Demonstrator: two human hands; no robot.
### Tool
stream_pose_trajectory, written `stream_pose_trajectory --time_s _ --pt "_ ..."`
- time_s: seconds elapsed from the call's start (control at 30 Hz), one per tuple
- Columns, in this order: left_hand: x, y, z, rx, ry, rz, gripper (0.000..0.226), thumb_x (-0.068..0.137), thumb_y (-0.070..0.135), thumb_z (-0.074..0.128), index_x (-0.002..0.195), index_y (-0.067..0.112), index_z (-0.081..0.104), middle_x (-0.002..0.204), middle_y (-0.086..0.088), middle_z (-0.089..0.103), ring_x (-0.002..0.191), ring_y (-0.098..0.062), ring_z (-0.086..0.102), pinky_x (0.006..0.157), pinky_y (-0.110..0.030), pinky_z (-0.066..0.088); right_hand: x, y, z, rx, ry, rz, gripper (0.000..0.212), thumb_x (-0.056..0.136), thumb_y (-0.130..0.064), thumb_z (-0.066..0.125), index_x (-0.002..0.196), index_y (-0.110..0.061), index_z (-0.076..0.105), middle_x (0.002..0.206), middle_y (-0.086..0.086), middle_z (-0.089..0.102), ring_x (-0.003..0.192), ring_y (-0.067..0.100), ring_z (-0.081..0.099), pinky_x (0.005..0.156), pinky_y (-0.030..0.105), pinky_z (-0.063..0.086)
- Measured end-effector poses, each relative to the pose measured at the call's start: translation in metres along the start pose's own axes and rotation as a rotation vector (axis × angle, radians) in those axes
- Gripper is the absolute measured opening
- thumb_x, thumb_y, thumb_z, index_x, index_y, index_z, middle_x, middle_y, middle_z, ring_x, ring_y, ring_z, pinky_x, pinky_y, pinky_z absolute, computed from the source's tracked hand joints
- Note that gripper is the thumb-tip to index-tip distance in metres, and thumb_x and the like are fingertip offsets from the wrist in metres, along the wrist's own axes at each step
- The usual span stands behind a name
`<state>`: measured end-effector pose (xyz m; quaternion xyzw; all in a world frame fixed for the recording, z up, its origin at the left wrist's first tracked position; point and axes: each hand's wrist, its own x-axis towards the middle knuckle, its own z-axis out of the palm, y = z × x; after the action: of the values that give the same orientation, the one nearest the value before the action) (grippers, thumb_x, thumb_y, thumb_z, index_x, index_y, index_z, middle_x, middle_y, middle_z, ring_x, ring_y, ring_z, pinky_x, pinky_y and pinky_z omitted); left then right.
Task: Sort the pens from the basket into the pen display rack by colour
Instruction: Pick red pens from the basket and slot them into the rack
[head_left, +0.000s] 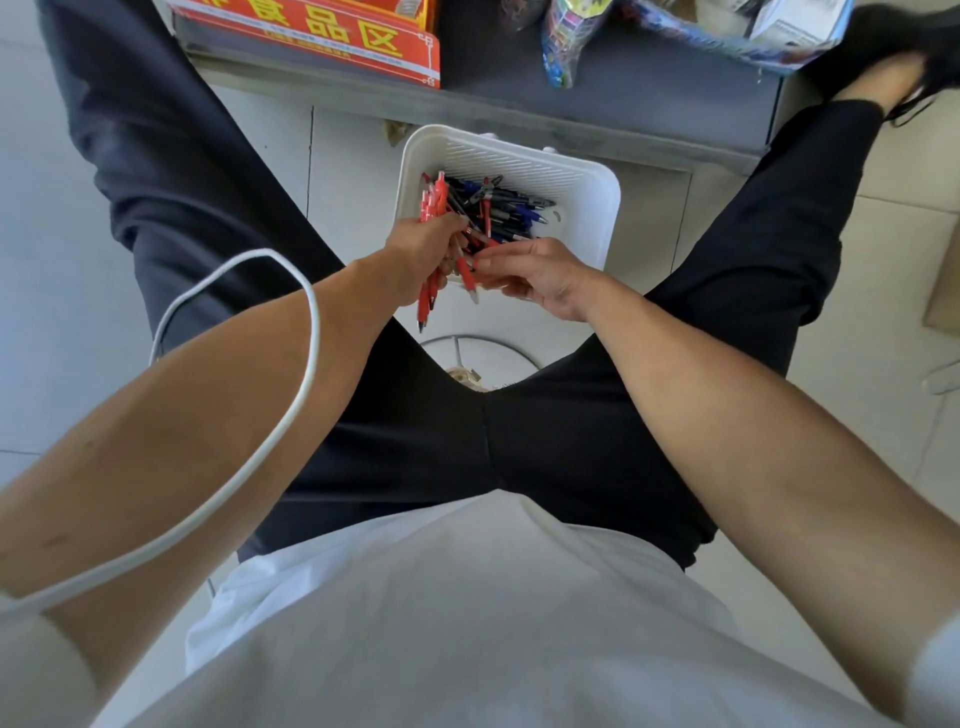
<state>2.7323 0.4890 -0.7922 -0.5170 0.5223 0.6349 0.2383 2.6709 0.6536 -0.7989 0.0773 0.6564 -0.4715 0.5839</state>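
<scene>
The white slotted plastic basket (597, 182) stands on the pale tiled floor (519, 322) between the seated person's legs, within reach of both hands. The left hand (421, 249) is clamped round a bundle of red plastic pens (435, 200), probably to collect one colour before transfer. The bundle's long axis runs away from the body, and the writing tips appear to point toward the person. The right hand (540, 275) pinches a single red pen (469, 278), tip toward the person, just beside the bundle. Loose blue, black and red pens (511, 210) lie mostly crosswise in the basket. The display rack is not in view.
</scene>
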Motion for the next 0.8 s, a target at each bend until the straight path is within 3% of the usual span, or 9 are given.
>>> stream_pose_trajectory --time_s 0.07,0.13,0.2,0.3,0.43,0.57,0.7,0.73,0.8 --pt "0.002 0.000 -0.003 -0.050 -0.011 -0.011 0.024 0.095 0.022 0.062 0.074 0.011 0.058 0.058 -0.004 0.055 0.052 -0.018 0.054 0.051 -0.026 0.052 0.008 0.002 0.000 -0.078 0.133 -0.019 0.007 0.090 -0.022 0.073 0.096 -0.020 0.076 0.087 -0.004 0.078 0.086 0.009 0.072 0.086 0.027 0.052" --pt "0.004 0.001 -0.005 -0.107 -0.038 -0.030 0.018 0.096 0.018 0.059 0.081 0.009 0.059 0.069 -0.008 0.063 0.066 -0.026 0.068 0.067 -0.035 0.063 0.020 0.006 -0.003 -0.277 0.297 -0.049 0.009 0.092 -0.023 0.068 0.098 -0.023 0.075 0.095 -0.006 0.075 0.096 0.013 0.070 0.088 0.028 0.053" --pt "0.006 0.001 -0.006 -0.173 -0.061 -0.039 0.016 0.098 0.012 0.057 0.086 0.002 0.061 0.076 -0.015 0.068 0.074 -0.031 0.074 0.075 -0.043 0.064 0.028 0.011 -0.007 -0.432 0.371 -0.065 0.017 0.095 -0.021 0.062 0.109 -0.022 0.073 0.106 -0.006 0.070 0.104 0.014 0.066 0.086 0.023 0.050" --pt "0.010 0.004 -0.008 -0.203 -0.079 -0.036 0.015 0.100 0.008 0.053 0.092 -0.001 0.062 0.076 -0.015 0.069 0.063 -0.023 0.070 0.063 -0.033 0.061 0.043 0.013 -0.009 -0.579 0.319 -0.048 0.031 0.100 -0.015 0.052 0.128 -0.015 0.067 0.131 0.001 0.063 0.123 0.018 0.058 0.102 0.026 0.045" --pt "0.019 0.009 -0.010 -0.166 -0.050 -0.054 0.016 0.099 0.011 0.056 0.083 0.008 0.057 0.061 -0.004 0.061 0.046 -0.012 0.048 0.047 -0.025 0.045 0.071 0.015 -0.003 -0.725 0.240 -0.001 0.037 0.101 -0.005 0.042 0.129 -0.006 0.066 0.144 0.009 0.050 0.133 0.026 0.048 0.099 0.022 0.036" --pt "0.023 0.010 -0.013 -0.138 -0.066 -0.103 0.024 0.097 0.016 0.059 0.074 0.011 0.055 0.059 -0.002 0.055 0.043 -0.011 0.042 0.045 -0.024 0.039 0.087 0.013 0.008 -0.690 0.180 0.145 0.033 0.096 -0.011 0.049 0.127 -0.009 0.061 0.117 0.010 0.065 0.106 0.028 0.063 0.067 0.025 0.045" --pt "0.023 0.011 -0.010 -0.146 -0.079 -0.123 0.028 0.097 0.015 0.057 0.070 0.011 0.053 0.056 -0.001 0.054 0.042 -0.011 0.041 0.044 -0.022 0.039 0.106 0.029 0.004 -0.712 0.182 0.196 0.026 0.087 -0.029 0.057 0.108 -0.018 0.068 0.100 0.008 0.071 0.093 0.028 0.067 0.071 0.033 0.054" --pt "0.023 0.011 -0.010 -0.148 -0.082 -0.125 0.028 0.098 0.015 0.057 0.070 0.012 0.053 0.055 -0.001 0.055 0.041 -0.010 0.041 0.044 -0.022 0.039 0.099 0.024 0.007 -0.739 0.196 0.195 0.018 0.090 -0.029 0.056 0.096 -0.017 0.069 0.094 0.007 0.069 0.088 0.027 0.065 0.064 0.030 0.049" --pt "0.022 0.011 -0.010 -0.155 -0.085 -0.126 0.028 0.098 0.016 0.057 0.071 0.012 0.053 0.055 -0.001 0.055 0.041 -0.010 0.042 0.044 -0.022 0.039 0.084 0.014 0.010 -0.750 0.228 0.169 0.026 0.096 -0.024 0.053 0.074 -0.017 0.065 0.080 0.006 0.064 0.081 0.026 0.060 0.061 0.028 0.041"
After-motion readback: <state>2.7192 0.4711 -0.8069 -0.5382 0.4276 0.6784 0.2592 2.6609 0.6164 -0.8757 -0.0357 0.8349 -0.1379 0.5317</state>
